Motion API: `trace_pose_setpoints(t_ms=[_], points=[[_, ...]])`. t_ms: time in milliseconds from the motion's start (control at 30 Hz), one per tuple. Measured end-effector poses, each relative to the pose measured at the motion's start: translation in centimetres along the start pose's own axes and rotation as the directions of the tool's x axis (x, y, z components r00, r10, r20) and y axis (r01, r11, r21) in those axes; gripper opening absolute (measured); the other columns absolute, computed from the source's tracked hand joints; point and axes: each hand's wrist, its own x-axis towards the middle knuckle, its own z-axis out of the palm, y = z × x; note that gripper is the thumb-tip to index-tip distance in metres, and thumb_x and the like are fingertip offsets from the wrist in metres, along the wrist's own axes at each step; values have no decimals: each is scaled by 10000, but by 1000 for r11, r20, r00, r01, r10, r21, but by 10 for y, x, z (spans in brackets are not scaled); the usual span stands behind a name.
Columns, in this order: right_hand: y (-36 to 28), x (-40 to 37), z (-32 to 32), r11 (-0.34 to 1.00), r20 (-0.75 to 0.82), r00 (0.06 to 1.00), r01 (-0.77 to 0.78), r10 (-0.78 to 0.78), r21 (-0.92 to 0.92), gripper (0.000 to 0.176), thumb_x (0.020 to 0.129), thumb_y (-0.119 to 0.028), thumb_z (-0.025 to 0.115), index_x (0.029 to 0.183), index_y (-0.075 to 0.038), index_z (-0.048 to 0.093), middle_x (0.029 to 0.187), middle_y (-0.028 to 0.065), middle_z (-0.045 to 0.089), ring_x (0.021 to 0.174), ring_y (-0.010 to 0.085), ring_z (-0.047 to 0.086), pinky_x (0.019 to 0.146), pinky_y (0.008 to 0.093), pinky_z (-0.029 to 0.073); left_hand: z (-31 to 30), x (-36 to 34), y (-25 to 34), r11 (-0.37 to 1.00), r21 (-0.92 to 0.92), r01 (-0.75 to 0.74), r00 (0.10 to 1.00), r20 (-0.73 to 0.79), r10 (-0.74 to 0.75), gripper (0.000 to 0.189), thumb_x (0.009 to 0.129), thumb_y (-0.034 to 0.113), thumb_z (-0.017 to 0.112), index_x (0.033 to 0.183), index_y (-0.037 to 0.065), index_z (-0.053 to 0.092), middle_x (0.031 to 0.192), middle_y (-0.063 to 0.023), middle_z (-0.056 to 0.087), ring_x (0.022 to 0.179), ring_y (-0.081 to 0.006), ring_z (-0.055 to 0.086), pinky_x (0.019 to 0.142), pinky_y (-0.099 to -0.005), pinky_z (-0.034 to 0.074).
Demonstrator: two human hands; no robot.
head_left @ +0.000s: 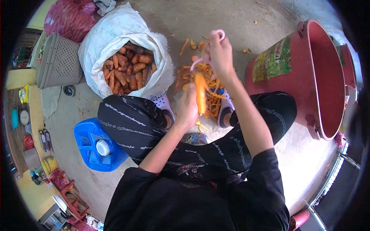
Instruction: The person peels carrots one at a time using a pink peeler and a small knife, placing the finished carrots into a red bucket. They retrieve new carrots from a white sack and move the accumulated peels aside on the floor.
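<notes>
My left hand (187, 107) is wrapped round a carrot (200, 92) whose bared surface looks bright orange. In my right hand (220, 56) is a pink-handled peeler (195, 63), its head close to the carrot's upper end and blurred by motion. Beneath both hands a heap of carrot peelings (214, 104) lies on the floor between my feet. Off to the left, a white woven sack (111, 32) stands with its mouth rolled wide, full of unpeeled carrots (127, 71).
Right of my knee a large red tub (279, 73) leans with its mouth facing right. A blue jerrycan (90, 144) with a white cap is beside my left leg. Grey perforated baskets (61, 61) and a red mesh sack (69, 19) stand behind the white sack.
</notes>
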Motion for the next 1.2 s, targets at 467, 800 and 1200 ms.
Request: trace_pose_setpoints(t_ms=[467,800,1200], points=[[-27,-42,2,967,-30,996,-75,84,242,220,977,-281,413,902,-76,386,560,8,363,419,125,415,430,301,474,-4,13,9,895,-430,122,993,58,-108,316,975,379,408,1118,123,527,803,-14,495,714,-130,470,613,-283,394],[-13,-92,11,974,89,984,-165,152,158,245,985,-330,429,936,-91,401,612,-11,341,443,83,350,412,218,333,-4,7,11,883,-447,139,981,186,-60,264,935,353,449,1072,134,503,824,20,534,790,-118,527,698,-284,424],[-1,-76,8,944,-37,966,-240,254,226,222,978,-277,449,871,-98,371,597,-4,369,424,84,357,387,247,339,14,1,20,867,-485,112,994,72,-88,335,976,404,397,1066,110,530,890,-5,547,858,-133,554,771,-331,454]])
